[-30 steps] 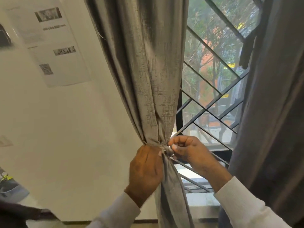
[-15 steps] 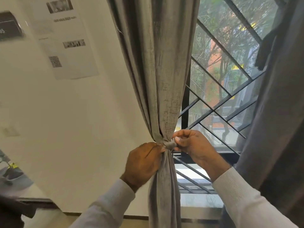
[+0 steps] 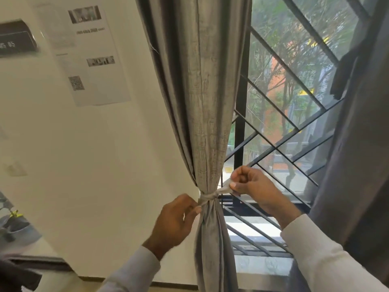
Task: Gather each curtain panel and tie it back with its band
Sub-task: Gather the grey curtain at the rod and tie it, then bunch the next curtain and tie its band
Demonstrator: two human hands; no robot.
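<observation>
A pale stone window sill runs below the black window grille; the gathered grey curtain hangs down in front of its left end.

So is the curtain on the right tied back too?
No, the right curtain panel hangs loose with no band around it; both hands work at the left one.

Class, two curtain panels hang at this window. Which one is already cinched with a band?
The lighter grey curtain panel left of the window grille, pinched at its waist by the grey fabric band. The darker grey panel at right hangs loose.
</observation>
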